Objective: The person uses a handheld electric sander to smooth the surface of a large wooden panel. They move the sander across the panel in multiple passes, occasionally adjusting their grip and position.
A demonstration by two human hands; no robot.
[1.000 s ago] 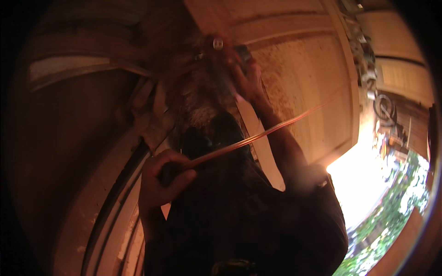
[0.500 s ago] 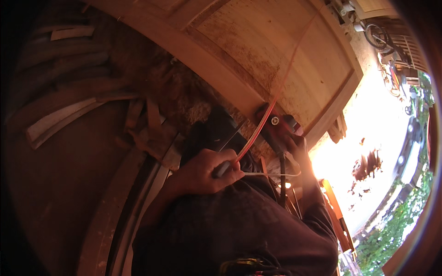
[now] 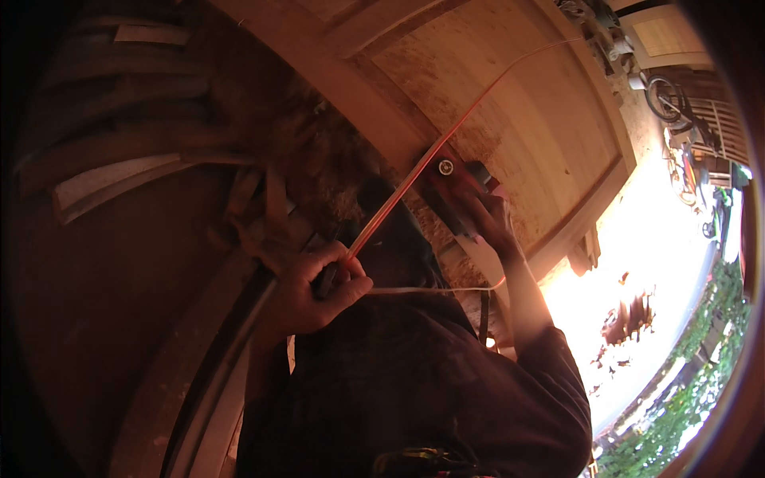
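My left hand is closed around a thin red-and-pale electric cord and a small dark piece, perhaps a plug or connector, partly hidden by the fingers. From this fist the cord runs up to the right across a wooden panel door. A pale length of cord also stretches from the fist toward my right forearm. My right hand grips a dark red power tool with a round brass-coloured fitting, at the door's near edge. The tool's exact kind is hard to make out in the dim light.
Wooden boards lie stacked at the left in shadow. Sawdust covers part of the door. A bicycle wheel stands at the far right, by bright sunlit ground and green leaves. A long dark-edged rail runs beside my left arm.
My left hand has moved left with the cord, which now bows at its far end. The right hand and the tool have shifted up and left along the door's edge.
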